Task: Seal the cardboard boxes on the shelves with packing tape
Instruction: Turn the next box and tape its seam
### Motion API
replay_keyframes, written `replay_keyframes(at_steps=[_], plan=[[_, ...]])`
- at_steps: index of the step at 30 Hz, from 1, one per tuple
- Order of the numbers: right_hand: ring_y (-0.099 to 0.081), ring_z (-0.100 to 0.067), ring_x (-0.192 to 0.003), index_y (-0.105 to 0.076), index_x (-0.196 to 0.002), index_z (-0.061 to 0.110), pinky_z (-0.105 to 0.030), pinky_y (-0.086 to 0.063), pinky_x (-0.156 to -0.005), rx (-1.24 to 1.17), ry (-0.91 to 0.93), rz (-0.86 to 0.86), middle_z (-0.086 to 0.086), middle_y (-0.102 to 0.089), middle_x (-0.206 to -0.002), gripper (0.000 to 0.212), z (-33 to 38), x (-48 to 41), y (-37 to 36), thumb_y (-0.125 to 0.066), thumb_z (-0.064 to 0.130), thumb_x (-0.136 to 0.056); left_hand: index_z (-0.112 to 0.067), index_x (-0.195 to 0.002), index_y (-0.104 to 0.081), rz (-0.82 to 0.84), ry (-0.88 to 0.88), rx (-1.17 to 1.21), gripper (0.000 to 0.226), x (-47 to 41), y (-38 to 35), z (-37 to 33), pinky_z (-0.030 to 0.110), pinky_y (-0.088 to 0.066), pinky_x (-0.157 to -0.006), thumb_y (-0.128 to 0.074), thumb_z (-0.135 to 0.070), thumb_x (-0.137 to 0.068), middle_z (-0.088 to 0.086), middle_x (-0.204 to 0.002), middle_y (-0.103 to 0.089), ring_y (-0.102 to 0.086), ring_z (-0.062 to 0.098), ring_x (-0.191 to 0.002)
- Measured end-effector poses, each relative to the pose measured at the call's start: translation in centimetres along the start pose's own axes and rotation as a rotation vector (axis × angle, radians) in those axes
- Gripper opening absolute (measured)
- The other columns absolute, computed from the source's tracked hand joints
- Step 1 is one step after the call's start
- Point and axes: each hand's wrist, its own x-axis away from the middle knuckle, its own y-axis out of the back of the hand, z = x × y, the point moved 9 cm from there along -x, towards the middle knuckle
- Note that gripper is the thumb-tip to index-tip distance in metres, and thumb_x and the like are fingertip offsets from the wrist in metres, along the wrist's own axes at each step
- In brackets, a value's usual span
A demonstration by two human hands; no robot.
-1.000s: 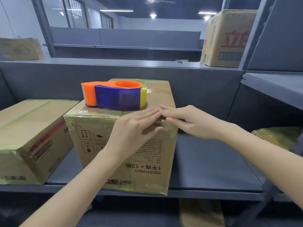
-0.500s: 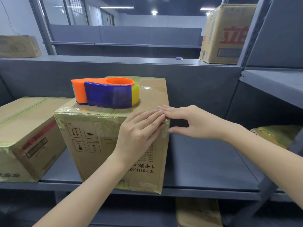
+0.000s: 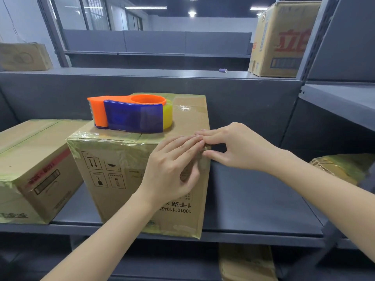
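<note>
So the grey shelf [image 3: 253, 199] has the box [image 3: 121, 179] being sealed sitting at its near edge. There's another box [image 3: 30, 159] to its left, and the orange-and-blue tape dispenser [image 3: 132, 114] is parked on top of the one being sealed. Compared with a second ago, both hands have slid onto the near right top corner. My guess is the strip is already laid and just getting rubbed down.

The left hand [image 3: 172, 169] lies flat on the front face, fingers straight and pressed together. The right hand [image 3: 233, 147] reaches in from the right, its grip pinching that box corner, fingers on top and thumb underneath.
</note>
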Motion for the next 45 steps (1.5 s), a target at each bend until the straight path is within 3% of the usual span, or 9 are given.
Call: replay_keyframes(at_steps=[5, 10, 13, 18, 23, 30, 35, 41, 45], plan=[[-0.048, -0.003, -0.124, -0.067, -0.115, 0.02, -0.031, -0.037, -0.106, -0.108, -0.072, -0.004, 0.004, -0.059, -0.126, 0.03, 0.0, -0.3, 0.2, -0.061, 0.024, -0.086, -0.004, -0.102, -0.072, -0.08, -0.047, -0.087, 0.023, -0.2, 0.1, -0.2, 0.031, -0.049, -0.091, -0.062, -0.021, -0.089, 0.006, -0.108, -0.068, -0.066, 0.019, -0.102], [-0.043, -0.002, -0.127, -0.065, -0.118, 0.019, -0.024, -0.03, -0.109, -0.079, -0.083, 0.036, 0.003, -0.055, -0.132, 0.029, -0.3, -0.2, -0.2, -0.057, 0.022, -0.091, -0.004, -0.099, -0.073, -0.09, -0.067, -0.118, 0.02, -0.2, 0.0, -0.2, 0.032, -0.051, -0.086, -0.061, -0.016, -0.088, 0.007, -0.104, -0.07, -0.068, 0.02, -0.097], [-0.041, -0.002, -0.129, -0.062, -0.122, 0.018, -0.027, -0.031, -0.109, -0.068, -0.084, 0.042, 0.003, -0.053, -0.134, 0.03, -0.2, 0.0, -0.4, -0.054, 0.022, -0.093, -0.004, -0.098, -0.073, -0.083, -0.064, -0.107, 0.021, -0.3, 0.0, -0.3, 0.033, -0.053, -0.083, -0.059, -0.017, -0.089, 0.007, -0.103, -0.07, -0.068, 0.02, -0.096], [-0.034, -0.004, -0.134, -0.059, -0.127, 0.016, -0.03, -0.031, -0.11, -0.097, -0.086, 0.07, 0.003, -0.046, -0.141, 0.033, -0.1, 0.6, -1.0, -0.05, 0.022, -0.096, -0.003, -0.106, -0.07, -0.032, -0.034, -0.082, 0.026, 0.0, 0.1, -0.4, 0.034, -0.049, -0.091, -0.061, -0.021, -0.089, 0.008, -0.112, -0.067, -0.065, 0.021, -0.103], [-0.03, -0.002, -0.135, -0.05, -0.135, 0.016, -0.027, -0.027, -0.112, -0.051, -0.094, 0.096, 0.005, -0.04, -0.145, 0.053, -0.1, 0.8, -1.5, -0.066, 0.024, -0.085, -0.001, -0.108, -0.068, 0.009, -0.054, -0.107, 0.04, -0.1, -0.1, -0.5, 0.035, -0.047, -0.095, -0.069, -0.032, -0.083, 0.009, -0.115, -0.066, -0.063, 0.022, -0.107], [-0.032, -0.004, -0.135, -0.051, -0.133, 0.015, -0.038, -0.031, -0.11, -0.09, -0.149, 0.001, 0.004, -0.042, -0.143, 0.052, -0.3, 1.1, -1.4, -0.067, 0.019, -0.084, -0.002, -0.109, -0.068, 0.008, -0.032, -0.131, 0.038, 0.2, -0.3, -0.4, 0.033, -0.042, -0.098, -0.064, -0.032, -0.086, 0.007, -0.116, -0.065, -0.062, 0.022, -0.108], [-0.03, -0.004, -0.136, -0.051, -0.133, 0.016, -0.042, -0.032, -0.11, -0.074, -0.13, 0.035, 0.005, -0.04, -0.145, 0.047, -0.1, 1.2, -1.6, -0.062, 0.025, -0.089, -0.001, -0.11, -0.067, 0.024, -0.021, -0.099, 0.038, 0.3, -0.3, -0.4, 0.033, -0.042, -0.097, -0.067, -0.029, -0.084, 0.008, -0.117, -0.065, -0.062, 0.022, -0.109], [-0.04, -0.005, -0.13, -0.061, -0.123, 0.012, -0.027, -0.032, -0.11, -0.142, -0.117, -0.055, 0.0, -0.051, -0.136, 0.03, -0.3, 0.9, -0.9, -0.054, 0.018, -0.094, -0.002, -0.106, -0.07, -0.004, -0.017, -0.07, 0.023, 0.0, 0.3, -0.1, 0.036, -0.049, -0.09, -0.058, -0.012, -0.089, 0.007, -0.111, -0.068, -0.065, 0.022, -0.104], [-0.043, -0.007, -0.129, -0.063, -0.12, 0.013, -0.029, -0.034, -0.109, -0.177, -0.121, -0.047, -0.001, -0.055, -0.132, 0.029, -0.5, 0.7, -1.0, -0.056, 0.017, -0.093, -0.003, -0.103, -0.071, -0.01, -0.011, -0.072, 0.025, -0.3, 0.4, -0.3, 0.034, -0.05, -0.088, -0.05, -0.006, -0.09, 0.007, -0.107, -0.069, -0.067, 0.022, -0.1]])
